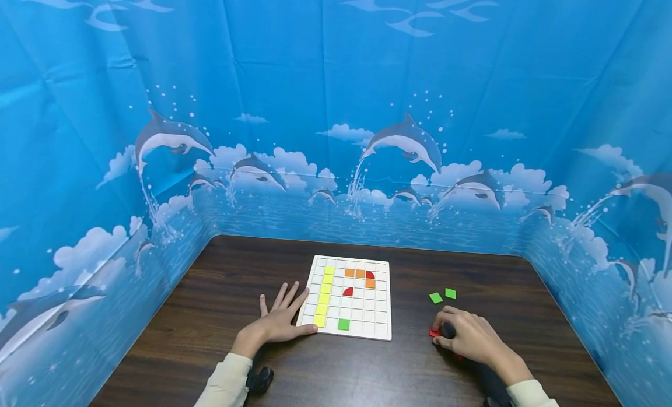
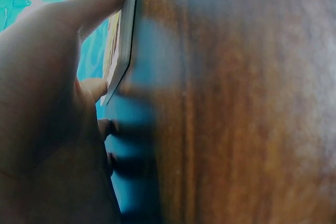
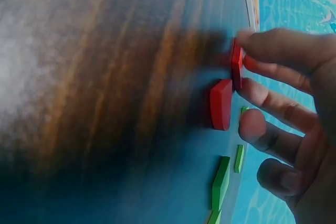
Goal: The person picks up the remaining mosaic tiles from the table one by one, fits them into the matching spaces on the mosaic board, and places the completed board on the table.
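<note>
At four o'clock from the white square gridded board (image 1: 382,313), the right hand (image 1: 472,335), nearly closed, apparently pinches a flat red tile (image 3: 237,66): likely a pick-up, calling for a clean lift. At eight, the spread left hand (image 1: 280,323) touches the board.
</note>
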Motion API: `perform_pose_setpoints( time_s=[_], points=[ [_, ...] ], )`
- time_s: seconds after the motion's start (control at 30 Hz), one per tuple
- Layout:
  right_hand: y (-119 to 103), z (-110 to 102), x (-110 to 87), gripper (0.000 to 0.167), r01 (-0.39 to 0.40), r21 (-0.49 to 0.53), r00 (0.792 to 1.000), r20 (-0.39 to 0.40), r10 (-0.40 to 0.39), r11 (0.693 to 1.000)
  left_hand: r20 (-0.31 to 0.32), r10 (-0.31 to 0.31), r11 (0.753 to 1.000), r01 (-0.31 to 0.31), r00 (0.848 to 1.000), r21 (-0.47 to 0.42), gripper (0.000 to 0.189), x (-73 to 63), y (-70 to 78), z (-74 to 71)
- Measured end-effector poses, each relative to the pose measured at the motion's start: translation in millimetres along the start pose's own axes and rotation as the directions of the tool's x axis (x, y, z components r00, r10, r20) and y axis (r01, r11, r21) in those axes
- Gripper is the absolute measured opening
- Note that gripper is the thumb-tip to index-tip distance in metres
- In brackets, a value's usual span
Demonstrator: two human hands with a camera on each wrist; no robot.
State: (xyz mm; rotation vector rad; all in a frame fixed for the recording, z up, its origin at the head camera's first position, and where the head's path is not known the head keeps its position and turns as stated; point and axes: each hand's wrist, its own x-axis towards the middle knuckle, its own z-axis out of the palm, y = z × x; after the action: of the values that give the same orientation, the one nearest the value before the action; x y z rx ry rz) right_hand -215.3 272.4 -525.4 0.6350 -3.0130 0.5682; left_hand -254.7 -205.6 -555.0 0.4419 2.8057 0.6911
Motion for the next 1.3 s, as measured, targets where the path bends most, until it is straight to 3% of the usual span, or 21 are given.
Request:
perform_pose_setpoints(
  time_s=[0.43,0.7,1.3],
  points=[
    [2,-1,-4.0,0.017,0.055,0.022,0.998,0.01,-0.055,0.998,-0.004,-0.042,0.999,0.042,0.999,0.029,0.109,3.2,-2.4,7.5],
    [2,0,-4.2,0.018,0.072,0.03,0.997,-0.007,-0.072,0.997,0.017,-0.01,1.0,0.011,1.0,-0.01,0.109,-6.8,11.8,-6.6],
    [2,4,-0.9,0.028,0.1,0.048,0.995,-0.035,-0.098,0.994,-0.006,0.006,1.0,-0.006,1.0,0.012,0.108,-0.4,-1.8,1.5]
  ],
)
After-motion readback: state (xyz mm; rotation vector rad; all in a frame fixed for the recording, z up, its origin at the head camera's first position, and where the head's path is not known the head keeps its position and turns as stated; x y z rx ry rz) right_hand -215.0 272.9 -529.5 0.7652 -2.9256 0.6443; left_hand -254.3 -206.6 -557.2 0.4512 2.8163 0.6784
